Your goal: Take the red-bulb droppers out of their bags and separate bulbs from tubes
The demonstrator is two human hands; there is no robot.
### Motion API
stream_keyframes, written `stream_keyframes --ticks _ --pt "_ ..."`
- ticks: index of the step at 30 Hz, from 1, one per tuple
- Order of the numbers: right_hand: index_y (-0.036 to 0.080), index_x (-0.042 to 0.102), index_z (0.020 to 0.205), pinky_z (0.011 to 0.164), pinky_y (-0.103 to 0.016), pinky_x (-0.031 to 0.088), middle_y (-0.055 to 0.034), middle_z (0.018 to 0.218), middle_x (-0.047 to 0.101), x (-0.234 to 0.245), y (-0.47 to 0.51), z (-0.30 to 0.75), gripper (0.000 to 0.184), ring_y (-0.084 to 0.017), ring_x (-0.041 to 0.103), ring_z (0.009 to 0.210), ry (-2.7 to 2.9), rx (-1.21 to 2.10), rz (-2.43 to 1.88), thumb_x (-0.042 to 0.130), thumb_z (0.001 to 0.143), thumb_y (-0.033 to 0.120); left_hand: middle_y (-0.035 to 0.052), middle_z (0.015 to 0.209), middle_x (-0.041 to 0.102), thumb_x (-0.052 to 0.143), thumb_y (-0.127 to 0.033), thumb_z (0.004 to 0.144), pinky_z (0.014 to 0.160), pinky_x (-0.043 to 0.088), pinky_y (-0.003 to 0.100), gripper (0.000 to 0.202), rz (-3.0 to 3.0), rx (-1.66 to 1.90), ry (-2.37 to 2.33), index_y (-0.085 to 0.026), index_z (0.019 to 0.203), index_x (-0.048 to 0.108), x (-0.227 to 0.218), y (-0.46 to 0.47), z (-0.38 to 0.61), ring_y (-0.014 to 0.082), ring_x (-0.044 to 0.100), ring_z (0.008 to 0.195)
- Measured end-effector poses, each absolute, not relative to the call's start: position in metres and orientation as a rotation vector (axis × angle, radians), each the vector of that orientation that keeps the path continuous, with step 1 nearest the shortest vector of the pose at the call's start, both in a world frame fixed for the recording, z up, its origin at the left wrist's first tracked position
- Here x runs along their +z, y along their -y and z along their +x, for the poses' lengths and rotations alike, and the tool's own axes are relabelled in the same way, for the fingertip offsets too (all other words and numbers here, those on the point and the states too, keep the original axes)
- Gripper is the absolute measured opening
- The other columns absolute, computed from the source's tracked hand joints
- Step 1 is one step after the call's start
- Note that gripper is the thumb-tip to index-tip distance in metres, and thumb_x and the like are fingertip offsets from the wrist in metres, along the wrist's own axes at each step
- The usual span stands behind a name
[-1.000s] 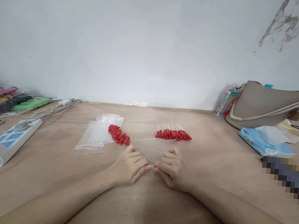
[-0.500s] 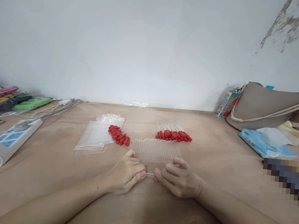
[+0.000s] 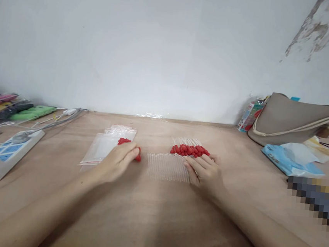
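My left hand lies on the pile of loose red rubber bulbs, its fingers bent down and closed on them. It hides most of the pile. A row of clear glass tubes lies on the wooden table between my hands. My right hand rests at the right end of that row, with its fingers pressed together on a tube. Just behind it lies a bunch of tubes fitted with red bulbs.
Clear zip bags lie left of the bulbs. A white power strip with cables and coloured items sits at the far left. A beige bag, a blue tissue pack and a can stand at the right by the wall.
Both hands held one glass tube between them in front of the row. My left hand let go and moved left and forward onto the red bulbs. My right hand moved forward to the row's right end.
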State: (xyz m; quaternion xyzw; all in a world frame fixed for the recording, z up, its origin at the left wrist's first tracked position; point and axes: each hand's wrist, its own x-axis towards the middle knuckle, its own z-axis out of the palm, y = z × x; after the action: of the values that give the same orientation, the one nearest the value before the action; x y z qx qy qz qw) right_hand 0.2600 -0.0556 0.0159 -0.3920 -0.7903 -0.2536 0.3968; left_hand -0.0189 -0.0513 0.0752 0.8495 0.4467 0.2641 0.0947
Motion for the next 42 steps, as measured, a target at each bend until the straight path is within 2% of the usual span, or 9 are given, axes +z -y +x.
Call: stream_keyframes --ticks 5,11,13,16,18,27,34,39,42 --pt "0.016 0.065 0.090 0.070 -0.031 0.025 -0.0036 0.067 0.063 0.004 0.042 0.260 0.022 -0.014 0.050 0.066 2.010 -0.602 -1.198 0.045 0.082 0.019 0.0038 0.083 0.049 0.031 -0.025 0.086 0.074 0.043 0.031 0.032 2.567 0.934 -1.565 -0.016 0.106 0.054 0.077 0.019 -0.036 0.0164 0.052 0.079" --pt "0.016 0.066 0.085 0.067 -0.030 0.024 -0.0029 0.063 0.062 0.003 0.040 0.264 0.021 -0.014 0.050 0.063 2.011 -0.609 -1.243 0.046 0.081 0.018 0.0030 0.082 0.052 0.039 -0.020 0.082 0.068 0.044 0.028 0.036 2.616 0.982 -1.644 -0.019 0.117 0.045 0.052 0.009 -0.037 0.0158 0.055 0.076" --pt "0.017 0.066 0.085 0.068 -0.031 0.024 -0.0028 0.062 0.061 0.002 0.040 0.263 0.021 -0.014 0.050 0.064 2.025 -0.599 -1.241 0.046 0.081 0.018 0.0019 0.082 0.055 0.043 -0.020 0.080 0.066 0.044 0.028 0.031 2.622 0.957 -1.665 -0.020 0.111 0.046 0.047 0.009 -0.035 0.0159 0.056 0.074" --pt "0.018 0.066 0.083 0.069 -0.030 0.025 -0.0025 0.061 0.060 0.000 0.040 0.260 0.021 -0.014 0.049 0.063 2.052 -0.583 -1.233 0.045 0.080 0.017 0.0021 0.082 0.055 0.044 -0.021 0.080 0.062 0.043 0.027 0.012 2.678 0.938 -1.670 -0.019 0.088 0.053 0.041 0.007 -0.033 0.0150 0.055 0.071" --pt "0.018 0.065 0.082 0.069 -0.030 0.025 -0.0027 0.061 0.060 -0.002 0.041 0.258 0.021 -0.014 0.049 0.063 2.068 -0.573 -1.230 0.045 0.080 0.016 0.0030 0.086 0.053 0.043 -0.019 0.080 0.062 0.044 0.026 0.012 2.729 0.930 -1.641 -0.018 0.083 0.055 0.036 0.006 -0.033 0.0136 0.054 0.069" --pt "0.016 0.064 0.086 0.069 -0.030 0.027 -0.0034 0.061 0.059 -0.004 0.046 0.254 0.020 -0.015 0.051 0.065 2.109 -0.523 -1.214 0.046 0.079 0.019 0.0067 0.086 0.050 0.036 -0.012 0.080 0.066 0.044 0.028 0.024 2.991 0.725 -1.589 -0.017 0.084 0.060 0.036 0.017 -0.027 0.0159 0.051 0.073" --pt "0.015 0.062 0.090 0.073 -0.032 0.026 -0.0060 0.071 0.063 -0.004 0.049 0.252 0.028 -0.018 0.052 0.072 2.166 -0.465 -1.244 0.045 0.083 0.036 0.0054 0.083 0.057 0.039 -0.014 0.077 0.074 0.040 0.036 0.021 3.076 0.609 -1.547 -0.019 0.074 0.059 0.043 0.022 -0.028 0.0207 0.050 0.079" --pt "0.017 0.061 0.093 0.074 -0.031 0.028 -0.0056 0.081 0.065 0.004 0.046 0.259 0.027 -0.018 0.056 0.077 2.062 -0.357 -1.347 0.038 0.086 0.032 0.0071 0.098 0.057 0.042 -0.016 0.076 0.074 0.037 0.038 0.029 3.060 0.831 -1.629 -0.020 0.098 0.060 0.047 0.028 -0.028 0.0241 0.049 0.088" --pt "0.018 0.060 0.087 0.069 -0.029 0.028 -0.0032 0.078 0.065 0.007 0.042 0.267 0.024 -0.016 0.057 0.069 1.939 -0.201 -1.484 0.039 0.085 0.029 0.0073 0.098 0.057 0.045 -0.019 0.077 0.075 0.037 0.038 0.026 3.030 1.002 -1.619 -0.020 0.098 0.061 0.048 0.033 -0.019 0.0239 0.048 0.089"
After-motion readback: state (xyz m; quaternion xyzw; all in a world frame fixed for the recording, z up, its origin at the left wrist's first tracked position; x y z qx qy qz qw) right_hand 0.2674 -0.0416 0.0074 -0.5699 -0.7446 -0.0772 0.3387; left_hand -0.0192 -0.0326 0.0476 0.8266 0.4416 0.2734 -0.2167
